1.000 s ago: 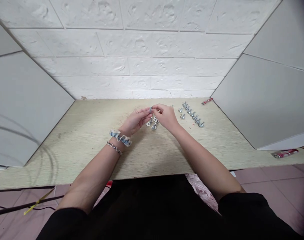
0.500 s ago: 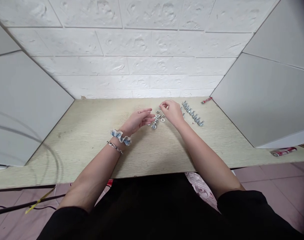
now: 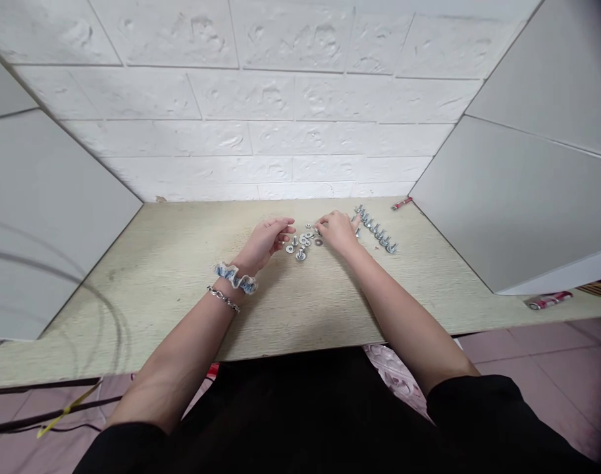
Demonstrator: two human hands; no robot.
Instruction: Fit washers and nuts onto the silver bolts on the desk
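My left hand [image 3: 265, 243] rests just left of a small pile of hardware, fingers loosely bent and apart, holding nothing visible. My right hand [image 3: 338, 230] reaches down at the pile's right side, thumb and fingertips pinched around a small metal nut [image 3: 318, 231], which they partly cover. Between the hands lie a flat washer [image 3: 289, 249], an upright bolt [image 3: 295, 241], another bolt [image 3: 301, 255], a darker washer [image 3: 318, 243] and a nut [image 3: 309, 226]. Right of my right hand runs a slanting row of bolts fitted with washers [image 3: 376, 228]; more bolts are partly hidden behind that hand.
The pale wooden table [image 3: 280, 316] meets a white brick-pattern wall [image 3: 270, 138] behind. Grey panels [image 3: 48, 217] stand at both sides. One red battery-like cylinder [image 3: 401, 203] lies at the back right, another [image 3: 549, 301] near the right front edge.
My right hand has come down from above the pile to a nut, its fingertips now closing there. My left hand has drawn slightly left, uncovering a bolt and washer. The view has shifted slightly.
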